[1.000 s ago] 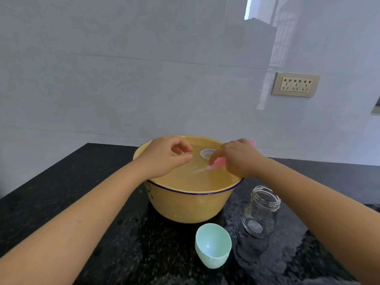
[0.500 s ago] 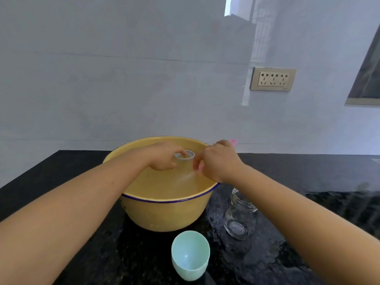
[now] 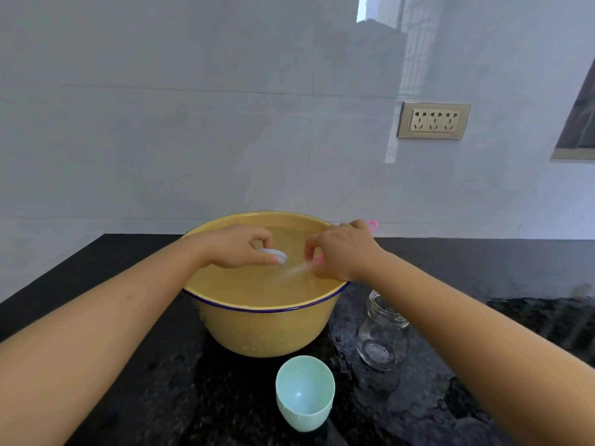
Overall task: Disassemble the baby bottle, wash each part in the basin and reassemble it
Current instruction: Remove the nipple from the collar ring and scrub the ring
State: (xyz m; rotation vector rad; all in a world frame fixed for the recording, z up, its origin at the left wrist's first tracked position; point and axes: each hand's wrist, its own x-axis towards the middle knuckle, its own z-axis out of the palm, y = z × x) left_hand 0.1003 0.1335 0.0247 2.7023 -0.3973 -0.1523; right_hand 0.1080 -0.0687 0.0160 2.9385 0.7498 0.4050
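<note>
A yellow basin (image 3: 267, 329) with a blue rim holds water on the black counter. Over the water my left hand (image 3: 240, 247) grips a pale round bottle part (image 3: 277, 254), which looks like the teat and collar. My right hand (image 3: 338, 251) holds a pink-handled brush (image 3: 372, 224) whose whitish bristle end (image 3: 289, 272) points towards that part. The clear glass bottle body (image 3: 381, 336) stands open-topped to the basin's right. A mint green cap (image 3: 304, 392) lies on its side in front of the basin.
The black counter (image 3: 128, 365) is wet around the bottle and basin. A white tiled wall rises behind, with a socket plate (image 3: 433, 120) at the upper right. A window edge (image 3: 579, 123) shows at far right.
My left hand has taken the pale part off the water and turned it in its grip. The brush in my right hand has swung towards it. The view shifted slightly.
</note>
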